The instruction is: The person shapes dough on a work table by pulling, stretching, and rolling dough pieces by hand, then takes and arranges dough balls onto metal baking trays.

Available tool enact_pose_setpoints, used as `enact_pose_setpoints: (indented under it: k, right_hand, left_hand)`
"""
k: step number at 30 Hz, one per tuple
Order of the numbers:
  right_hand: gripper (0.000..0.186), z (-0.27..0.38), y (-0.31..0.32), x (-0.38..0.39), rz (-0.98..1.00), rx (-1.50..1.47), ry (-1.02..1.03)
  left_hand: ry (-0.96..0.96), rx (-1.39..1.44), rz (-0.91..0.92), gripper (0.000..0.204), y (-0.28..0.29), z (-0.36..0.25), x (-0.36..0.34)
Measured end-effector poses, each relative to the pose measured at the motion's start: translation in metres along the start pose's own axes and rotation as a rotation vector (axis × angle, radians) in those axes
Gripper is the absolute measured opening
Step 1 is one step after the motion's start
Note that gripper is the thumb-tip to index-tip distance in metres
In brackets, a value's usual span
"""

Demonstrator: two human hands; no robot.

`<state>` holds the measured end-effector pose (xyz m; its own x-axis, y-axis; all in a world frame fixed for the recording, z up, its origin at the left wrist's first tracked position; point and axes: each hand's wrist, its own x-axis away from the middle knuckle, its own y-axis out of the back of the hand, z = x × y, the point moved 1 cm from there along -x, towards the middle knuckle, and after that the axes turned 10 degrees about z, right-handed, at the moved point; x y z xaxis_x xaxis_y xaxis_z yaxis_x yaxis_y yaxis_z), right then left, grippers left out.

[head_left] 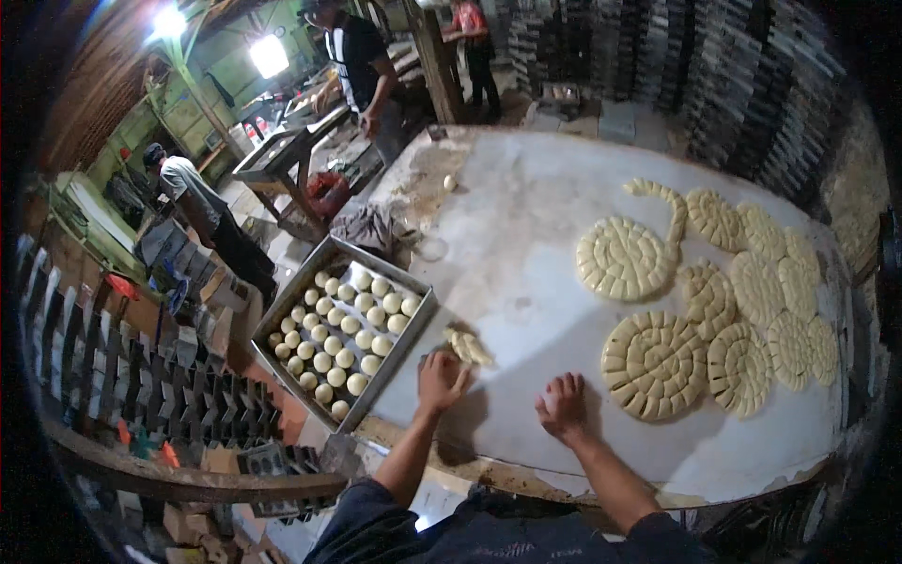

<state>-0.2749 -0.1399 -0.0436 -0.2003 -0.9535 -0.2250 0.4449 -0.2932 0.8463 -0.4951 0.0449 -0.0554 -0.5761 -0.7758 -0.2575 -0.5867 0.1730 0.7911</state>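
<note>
Item: short twisted dough piece [468, 347], pale, slightly lumpy; lies on the tabletop [526, 273] between the dough-ball tray and the coils, at the fingertips of the left hand.

Left hand [442, 381]: low over the table, thumb spread from the fingers; whether it touches the dough cannot be told.

Right hand [564, 411]: palm side down near the table, fingers loosely curled; whether anything lies within them cannot be told.

Metal tray [390, 365]: rectangular, raised sides, set at the table's left edge; holds many round dough balls [322, 362], spaced apart.

Single dough ball [449, 183]: near the table's far edge.

Coiled dough rounds, a cluster on the right of the table: large lower round [654, 365]; upper round [622, 258] with a dough strip [677, 221] curving beside it; smaller rounds [739, 368] packed alongside.

Surroundings: tall stacks of dark pans [752, 85] behind; three co-workers, in dark [362, 70], grey [193, 193] and red [470, 23] tops; bright lamp [269, 56], upper left.
</note>
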Motion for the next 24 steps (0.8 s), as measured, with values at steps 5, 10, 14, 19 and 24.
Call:
enact_pose_setpoints:
  k: [5, 10, 14, 19, 24]
  right_hand:
    - [0.023, 0.044, -0.023, 0.028, 0.158, -0.008, 0.213]
    - [0.016, -0.023, 0.010, 0.055, 0.411, 0.466, 0.680]
    - [0.026, -0.033, 0.018, -0.028, 0.076, 0.084, 0.213]
    - [0.028, 0.011, -0.036, -0.027, 0.118, 0.068, 0.113]
    - [0.021, -0.038, -0.011, 0.016, 0.199, 0.190, 0.412]
  left_hand:
    - [-0.116, -0.021, 0.162, 0.021, -0.042, -0.053, 0.038]
    - [-0.045, 0.014, 0.502, 0.019, -0.014, 0.056, 0.126]
    - [-0.072, -0.241, 0.159, 0.019, 0.013, 0.010, 0.019]
    - [0.029, -0.018, 0.202, 0.028, -0.028, -0.034, 0.003]
    - [-0.383, -0.040, 0.374, 0.024, -0.002, 0.057, 0.089]
